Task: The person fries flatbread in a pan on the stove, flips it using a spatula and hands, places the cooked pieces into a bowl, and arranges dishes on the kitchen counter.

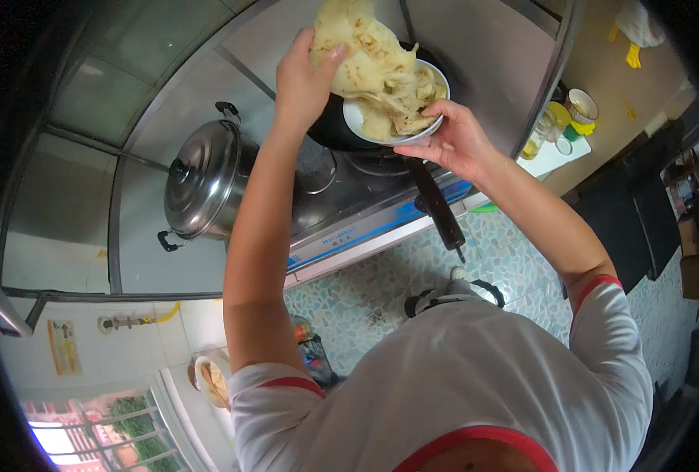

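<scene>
My left hand [305, 77] is closed on a large, limp piece of pale yellow flatbread [357, 35] with browned spots, lifted over a white bowl. Its lower end hangs down onto more torn flatbread [412, 106] inside the bowl. The white bowl [352, 118] is tilted, and my right hand [455, 143] grips its near right rim, with fingertips touching the bread. Directly beneath is a dark frying pan [330, 130] on the stove, largely hidden by the bowl; its long dark handle [437, 206] points toward my body.
A lidded steel pot [206, 181] stands left of the pan on the gas stove [349, 236]. Metal panels surround the stove. Jars [540, 135] and a small patterned bowl [581, 105] sit on a white surface to the right. Tiled floor [365, 291] lies below.
</scene>
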The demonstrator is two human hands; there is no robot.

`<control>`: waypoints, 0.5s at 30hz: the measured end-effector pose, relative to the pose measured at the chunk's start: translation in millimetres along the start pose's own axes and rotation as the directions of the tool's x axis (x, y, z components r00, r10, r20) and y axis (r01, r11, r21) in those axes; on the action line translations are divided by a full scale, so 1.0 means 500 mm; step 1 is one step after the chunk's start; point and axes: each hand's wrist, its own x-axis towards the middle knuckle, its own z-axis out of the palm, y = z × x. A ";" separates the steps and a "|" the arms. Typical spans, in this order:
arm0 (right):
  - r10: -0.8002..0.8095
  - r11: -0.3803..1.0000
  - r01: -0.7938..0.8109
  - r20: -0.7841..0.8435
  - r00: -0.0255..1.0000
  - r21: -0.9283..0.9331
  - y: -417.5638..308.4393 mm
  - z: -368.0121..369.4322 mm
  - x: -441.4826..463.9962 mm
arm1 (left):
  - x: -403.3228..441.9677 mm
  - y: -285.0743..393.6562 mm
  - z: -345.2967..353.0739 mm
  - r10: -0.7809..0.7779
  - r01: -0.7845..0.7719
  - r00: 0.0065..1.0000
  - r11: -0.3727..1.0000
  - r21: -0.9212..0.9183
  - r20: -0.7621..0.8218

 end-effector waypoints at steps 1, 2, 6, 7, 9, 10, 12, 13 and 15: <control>-0.002 1.000 0.002 0.009 1.000 0.005 -0.007 -0.006 0.015 | 0.015 -0.004 0.003 -0.028 0.028 1.000 0.999 0.044 -0.002; -0.001 1.000 0.001 0.017 1.000 0.012 -0.011 -0.012 0.032 | 0.027 -0.017 0.009 -0.009 0.011 1.000 0.996 0.090 -0.029; 0.036 0.993 -0.044 0.073 0.997 0.112 -0.015 -0.035 0.081 | 0.084 -0.116 0.026 0.031 0.001 0.988 0.978 0.208 -0.152; 0.023 0.995 -0.026 0.037 0.999 0.099 -0.016 -0.038 0.086 | 0.089 -0.140 0.029 0.031 0.011 0.981 0.976 0.218 -0.191; -0.028 0.996 0.026 0.022 0.999 0.082 -0.014 -0.040 0.082 | 0.088 -0.175 0.030 0.027 0.037 0.967 0.969 0.244 -0.253; -0.061 0.996 0.060 0.016 0.998 0.071 -0.019 -0.038 0.081 | 0.095 -0.191 0.031 0.031 0.044 0.958 0.966 0.253 -0.285; -0.070 0.994 0.073 -0.038 0.997 0.082 -0.030 -0.036 0.066 | 0.091 -0.233 0.035 -0.085 0.132 0.970 0.971 0.198 -0.227; -0.078 0.993 0.083 -0.056 0.995 0.088 -0.035 -0.043 0.061 | 0.084 -0.259 0.042 -0.150 0.184 0.970 0.968 0.173 -0.193; -0.149 0.988 0.152 -0.103 0.983 0.030 -0.040 -0.042 0.050 | 0.075 -0.336 0.066 -0.223 0.227 0.974 0.954 0.196 -0.044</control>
